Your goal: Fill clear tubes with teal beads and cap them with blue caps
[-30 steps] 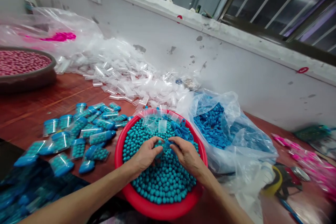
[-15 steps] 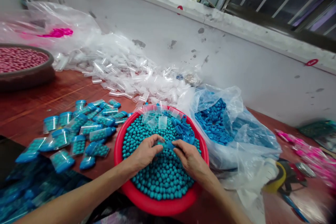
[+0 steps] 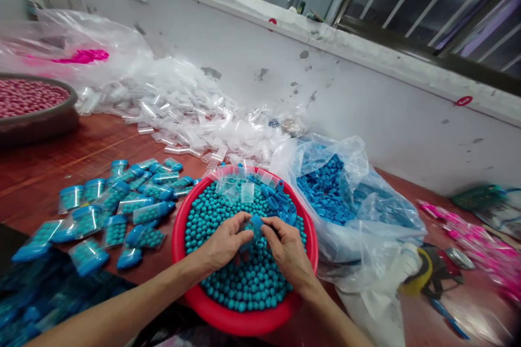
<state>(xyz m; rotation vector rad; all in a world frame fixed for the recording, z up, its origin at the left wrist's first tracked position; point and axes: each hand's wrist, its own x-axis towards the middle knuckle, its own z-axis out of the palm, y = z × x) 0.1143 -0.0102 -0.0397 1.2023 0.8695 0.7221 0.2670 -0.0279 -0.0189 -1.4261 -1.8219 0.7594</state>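
A red basin point(image 3: 179, 233) is filled with round teal beads point(image 3: 244, 293). Over its middle, my left hand point(image 3: 230, 238) pinches a small clear case, partly hidden by the fingers. My right hand point(image 3: 287, 246) has its thumb and index finger closed on a blue cap point(image 3: 256, 223), which is at the top of the case. Clear empty cases point(image 3: 247, 193) and loose blue caps point(image 3: 283, 207) lie on the beads at the basin's far side.
Filled blue-capped cases point(image 3: 132, 202) lie left of the basin. Behind is a heap of clear cases point(image 3: 183, 114). A plastic bag of blue caps point(image 3: 329, 195) stands at right, pink pieces point(image 3: 476, 238) beyond it. A brown tub of pink beads point(image 3: 36, 124) sits far left.
My right hand has brought the blue cap to the case, where a small gap showed before. The whole view has shifted slightly.
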